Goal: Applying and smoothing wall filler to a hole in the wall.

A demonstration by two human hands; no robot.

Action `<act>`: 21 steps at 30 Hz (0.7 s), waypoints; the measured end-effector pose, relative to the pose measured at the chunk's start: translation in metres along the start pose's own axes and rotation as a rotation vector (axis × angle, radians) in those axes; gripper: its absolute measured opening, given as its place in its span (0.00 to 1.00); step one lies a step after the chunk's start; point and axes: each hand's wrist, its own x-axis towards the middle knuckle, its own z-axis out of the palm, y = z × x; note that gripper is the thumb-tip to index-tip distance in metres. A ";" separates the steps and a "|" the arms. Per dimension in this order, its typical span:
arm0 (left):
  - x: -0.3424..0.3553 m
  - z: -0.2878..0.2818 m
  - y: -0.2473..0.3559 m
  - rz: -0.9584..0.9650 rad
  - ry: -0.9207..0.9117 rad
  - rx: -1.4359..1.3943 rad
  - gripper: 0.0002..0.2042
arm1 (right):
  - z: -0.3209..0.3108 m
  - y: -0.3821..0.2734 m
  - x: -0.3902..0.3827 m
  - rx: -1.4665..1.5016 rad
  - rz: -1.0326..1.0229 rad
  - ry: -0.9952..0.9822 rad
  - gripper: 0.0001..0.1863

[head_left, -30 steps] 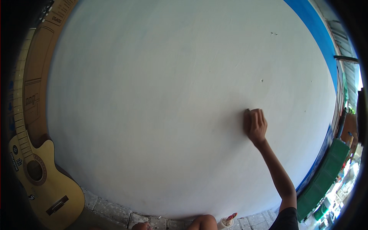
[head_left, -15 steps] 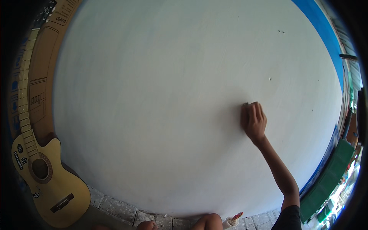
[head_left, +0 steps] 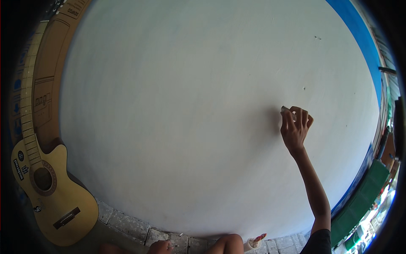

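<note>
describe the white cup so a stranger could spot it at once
From the big pale wall, drop to the grey paving at its foot. Right of the bent knee, the white cup stands out by the red item poking from it.

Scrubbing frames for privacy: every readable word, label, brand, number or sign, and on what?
Cardboard box: printing near the top, wording withheld; finer lines too small to read.
Guitar: lettered dark sticker on the body, wording withheld; other markings too small.
Wall: none seen.

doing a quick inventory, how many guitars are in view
1: a yellow guitar, at the far left in front of a brown cardboard box. Any behind the box would be hidden.
</note>
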 end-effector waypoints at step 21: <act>-0.003 -0.030 0.023 -0.155 -0.200 -0.096 0.18 | 0.005 -0.023 -0.052 0.435 -0.294 -0.201 0.14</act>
